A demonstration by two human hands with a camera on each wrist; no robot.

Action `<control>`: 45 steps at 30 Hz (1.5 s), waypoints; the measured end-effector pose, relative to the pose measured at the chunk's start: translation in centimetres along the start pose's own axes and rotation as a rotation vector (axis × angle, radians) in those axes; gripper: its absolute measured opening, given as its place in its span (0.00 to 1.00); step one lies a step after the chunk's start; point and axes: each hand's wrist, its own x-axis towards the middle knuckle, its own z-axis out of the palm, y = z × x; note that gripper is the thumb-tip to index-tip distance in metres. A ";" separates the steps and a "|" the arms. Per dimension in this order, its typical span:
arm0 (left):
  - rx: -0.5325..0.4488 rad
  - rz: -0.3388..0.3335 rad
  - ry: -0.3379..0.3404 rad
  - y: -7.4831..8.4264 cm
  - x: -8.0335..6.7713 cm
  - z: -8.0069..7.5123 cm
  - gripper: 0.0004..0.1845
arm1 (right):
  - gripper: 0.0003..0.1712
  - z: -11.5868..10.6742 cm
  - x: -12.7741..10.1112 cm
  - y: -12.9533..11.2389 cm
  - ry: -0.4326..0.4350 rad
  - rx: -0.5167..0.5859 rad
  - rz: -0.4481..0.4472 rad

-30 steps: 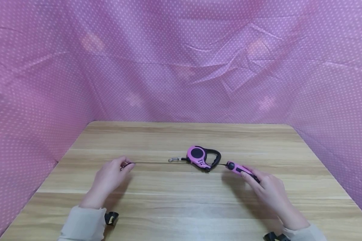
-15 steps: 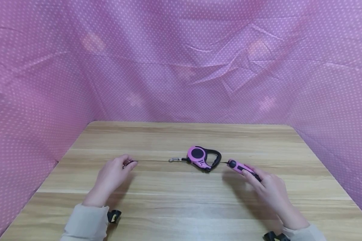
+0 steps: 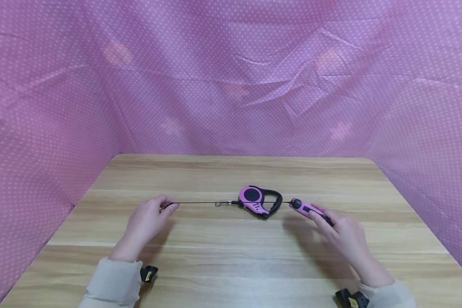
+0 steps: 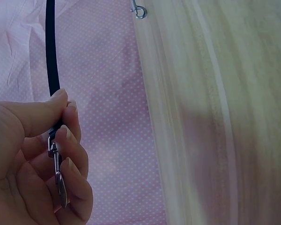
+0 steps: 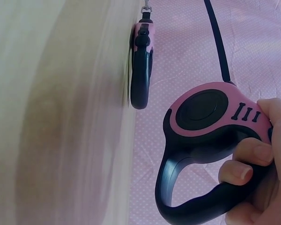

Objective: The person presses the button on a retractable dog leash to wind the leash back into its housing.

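My right hand (image 3: 340, 226) grips a pink and black retractable dog leash (image 5: 196, 112) by its handle, fingers through the loop and thumb along the upper side. From its casing a black strap (image 4: 51, 47) runs taut to the left. My left hand (image 3: 148, 218) pinches that strap near its end between thumb and fingertips. The silver snap hook (image 4: 58, 173) at the end hangs down inside the curled left fingers. Between the hands, a second pink leash (image 3: 254, 201) lies flat on the table, its silver hook (image 3: 223, 203) pointing left. The taut strap crosses over it in the head view.
The wood-grain table (image 3: 223, 265) spreads under both hands. Pink dotted cloth (image 3: 231, 85) hangs at the back and both sides. Black wrist cameras sit at the left cuff (image 3: 111, 280) and the right cuff (image 3: 389, 295).
My left hand has moved a little right and away from me, and the stretched strap is shorter. The right hand and its leash have shifted slightly farther away. The leash on the table stays put.
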 end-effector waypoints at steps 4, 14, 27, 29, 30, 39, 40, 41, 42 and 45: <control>-0.004 0.006 0.017 0.1 0.2 0.0 0.13 | 0.21 -0.1 0.3 -0.1 0.001 0.005 0.006; -0.011 0.039 0.047 0.5 0.5 0.1 0.12 | 0.21 -0.3 1.2 -0.5 0.026 0.000 -0.008; -0.023 0.012 0.039 0.8 0.6 0.1 0.13 | 0.22 -0.7 1.7 -0.7 -0.008 0.008 0.026; -0.024 0.008 0.041 0.9 0.7 0.1 0.13 | 0.22 -0.8 1.8 -0.8 -0.010 0.012 0.030; -0.025 0.007 0.042 0.9 0.7 0.1 0.13 | 0.22 -0.8 1.8 -0.8 -0.007 0.012 0.029; -0.039 0.020 0.035 1.3 0.8 0.6 0.14 | 0.23 -0.6 2.4 -1.3 0.000 0.023 0.024; -0.040 0.017 0.033 1.3 0.8 0.6 0.14 | 0.23 -0.6 2.4 -1.3 0.004 0.024 0.024; -0.041 0.013 0.032 1.4 0.8 0.6 0.14 | 0.22 -0.6 2.5 -1.4 0.011 0.024 0.020; -0.045 0.009 0.030 1.4 0.9 0.7 0.14 | 0.21 -0.5 2.5 -1.4 0.016 0.026 0.019; -0.050 0.004 0.032 1.6 1.0 0.7 0.14 | 0.20 -0.4 2.7 -1.5 0.040 0.028 0.012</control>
